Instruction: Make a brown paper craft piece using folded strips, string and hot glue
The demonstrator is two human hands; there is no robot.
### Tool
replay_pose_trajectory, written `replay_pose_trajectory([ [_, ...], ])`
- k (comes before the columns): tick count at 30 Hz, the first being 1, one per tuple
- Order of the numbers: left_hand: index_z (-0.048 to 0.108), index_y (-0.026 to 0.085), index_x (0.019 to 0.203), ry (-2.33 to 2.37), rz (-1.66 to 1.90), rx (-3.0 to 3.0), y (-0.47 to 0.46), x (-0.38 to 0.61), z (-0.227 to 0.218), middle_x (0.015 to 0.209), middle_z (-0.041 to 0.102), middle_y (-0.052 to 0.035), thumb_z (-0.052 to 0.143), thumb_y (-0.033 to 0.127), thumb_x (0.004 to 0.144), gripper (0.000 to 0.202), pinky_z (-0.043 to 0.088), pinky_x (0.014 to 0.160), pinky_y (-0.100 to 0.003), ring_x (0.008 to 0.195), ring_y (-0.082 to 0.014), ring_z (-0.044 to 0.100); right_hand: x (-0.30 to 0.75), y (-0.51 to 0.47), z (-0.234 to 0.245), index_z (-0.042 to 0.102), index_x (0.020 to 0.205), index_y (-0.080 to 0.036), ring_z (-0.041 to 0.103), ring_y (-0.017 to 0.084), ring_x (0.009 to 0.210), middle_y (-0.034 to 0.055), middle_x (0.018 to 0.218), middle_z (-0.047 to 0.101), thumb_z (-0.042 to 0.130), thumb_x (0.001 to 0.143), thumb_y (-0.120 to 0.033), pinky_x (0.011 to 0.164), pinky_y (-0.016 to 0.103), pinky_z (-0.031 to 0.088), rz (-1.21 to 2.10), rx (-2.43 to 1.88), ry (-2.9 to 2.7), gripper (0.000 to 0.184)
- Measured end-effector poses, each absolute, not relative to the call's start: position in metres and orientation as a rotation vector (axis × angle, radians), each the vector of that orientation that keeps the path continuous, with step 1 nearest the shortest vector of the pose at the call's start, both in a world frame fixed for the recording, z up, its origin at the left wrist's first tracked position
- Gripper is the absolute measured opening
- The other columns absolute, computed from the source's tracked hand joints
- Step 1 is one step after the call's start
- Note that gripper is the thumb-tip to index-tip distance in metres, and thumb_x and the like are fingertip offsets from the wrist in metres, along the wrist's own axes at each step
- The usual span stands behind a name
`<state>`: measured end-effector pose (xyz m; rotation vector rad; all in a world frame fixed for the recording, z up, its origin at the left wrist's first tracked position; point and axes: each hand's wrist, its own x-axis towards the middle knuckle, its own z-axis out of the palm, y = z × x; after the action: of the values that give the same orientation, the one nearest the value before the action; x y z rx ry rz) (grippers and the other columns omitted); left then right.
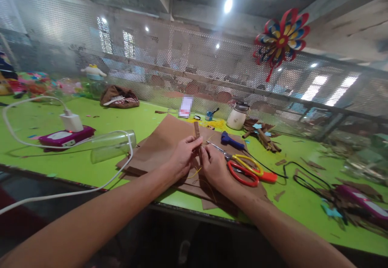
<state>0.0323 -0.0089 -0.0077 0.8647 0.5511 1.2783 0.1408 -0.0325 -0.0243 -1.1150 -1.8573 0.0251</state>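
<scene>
Both hands meet over a stack of brown paper sheets (163,142) on the green table. My left hand (184,155) pinches a narrow folded strip of brown paper (197,129), which stands up above the fingers. My right hand (214,163) is closed on the lower part of the same strip, its fingertips touching it. Thin yellow thread (195,174) hangs in loops by the strip and under the hands. Scissors with red and yellow handles (244,171) lie against the right hand, beside a blue glue gun (232,140).
A clear plastic cup (113,146) lies on its side at left, under a white cable. A magenta power strip (66,137) holds a white charger (71,121). Behind stand a phone (186,107) and a white jar (238,115). Paper scraps (266,138) and a black cord (298,175) lie at right.
</scene>
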Motion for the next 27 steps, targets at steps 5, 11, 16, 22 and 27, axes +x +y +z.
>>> replay_pose_trajectory([
  [5,0.052,0.013,0.066,0.556,1.277,0.858,-0.008,0.032,-0.005,0.057,0.055,0.0012,0.07,0.022,0.067,0.02,0.041,0.048,-0.018,0.049,-0.0071,0.051,0.141,-0.031,-0.024,0.048,0.066,-0.018,0.044,0.013,0.057,0.0006,0.062,0.052,0.035,0.091,-0.03,0.056,0.025,0.032,0.119,-1.131,-1.835,0.031],
  [11,0.053,0.014,0.074,0.48,1.246,0.851,-0.009,0.027,-0.002,0.059,0.055,0.0014,0.065,0.023,0.071,0.015,0.046,0.048,-0.026,0.048,-0.0112,0.053,0.146,-0.036,-0.016,0.054,0.071,-0.016,0.049,0.012,0.054,-0.0009,0.058,0.052,0.032,0.091,-0.043,0.055,0.023,0.038,0.534,-1.121,-1.645,0.04],
  [16,0.055,0.012,0.072,0.486,1.289,0.862,-0.007,0.025,-0.004,0.062,0.054,0.0016,0.069,0.026,0.07,0.019,0.042,0.048,-0.019,0.05,-0.0066,0.051,0.144,-0.043,-0.018,0.051,0.068,-0.017,0.049,0.012,0.055,-0.0009,0.059,0.052,0.041,0.088,-0.04,0.053,0.023,0.037,0.531,-1.117,-1.723,0.032],
  [22,0.056,0.012,0.072,0.533,1.292,0.873,-0.005,0.027,-0.006,0.062,0.053,0.0022,0.071,0.028,0.067,0.022,0.038,0.048,-0.018,0.051,-0.0054,0.048,0.144,-0.041,-0.024,0.047,0.066,-0.018,0.044,0.012,0.057,-0.0007,0.061,0.05,0.041,0.087,-0.026,0.053,0.024,0.032,0.319,-1.145,-1.833,0.023],
  [27,0.055,0.012,0.07,0.524,1.276,0.836,-0.005,0.028,-0.006,0.058,0.051,0.0034,0.072,0.026,0.065,0.022,0.038,0.048,-0.018,0.049,-0.0055,0.047,0.143,-0.044,-0.023,0.049,0.07,-0.018,0.045,0.013,0.058,0.0006,0.064,0.053,0.042,0.087,-0.024,0.056,0.025,0.032,0.222,-1.145,-1.859,0.019],
])
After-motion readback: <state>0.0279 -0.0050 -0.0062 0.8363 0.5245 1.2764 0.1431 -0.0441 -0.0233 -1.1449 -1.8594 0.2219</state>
